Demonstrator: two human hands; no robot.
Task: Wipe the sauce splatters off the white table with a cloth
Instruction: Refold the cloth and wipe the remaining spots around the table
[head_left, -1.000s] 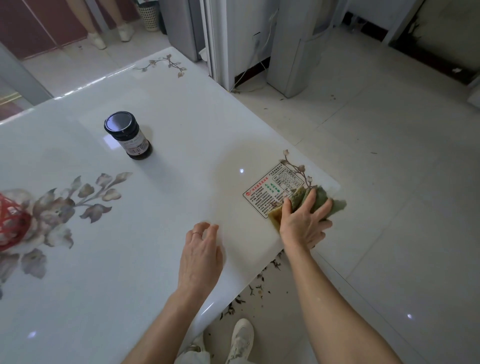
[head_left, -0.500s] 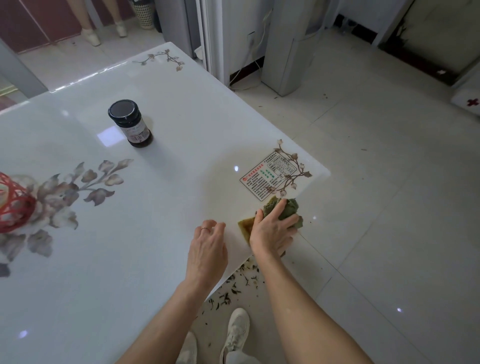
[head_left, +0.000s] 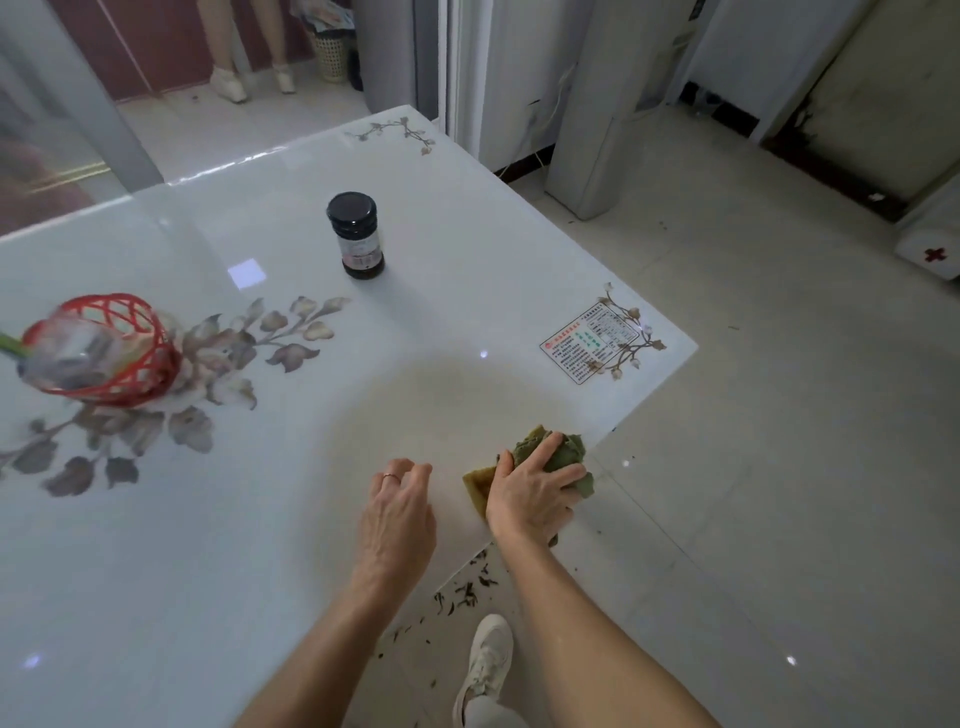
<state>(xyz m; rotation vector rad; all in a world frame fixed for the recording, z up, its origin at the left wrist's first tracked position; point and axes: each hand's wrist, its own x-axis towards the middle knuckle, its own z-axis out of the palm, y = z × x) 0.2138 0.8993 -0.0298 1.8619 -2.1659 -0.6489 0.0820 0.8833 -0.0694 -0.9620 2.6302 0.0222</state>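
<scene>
Cloth (head_left: 550, 457) lies bunched under our right hand (head_left: 530, 493), which is clamped on it at the near edge of the bench (head_left: 467, 218). Yellowish film spreads up and left of it, so we judge the next stroke goes there. Our left hand (head_left: 397, 514) rests beside, fingers loosely curled, holding nothing.

The glossy white table (head_left: 467, 218) carries a dark jar (head_left: 356, 235) far off, a red basket (head_left: 111, 349) left, and a cloth (head_left: 545, 457) at its near right edge.

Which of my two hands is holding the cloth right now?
Your right hand: it grips the green cloth at the white table's near edge. Your left hand rests empty on the tabletop beside it.
</scene>
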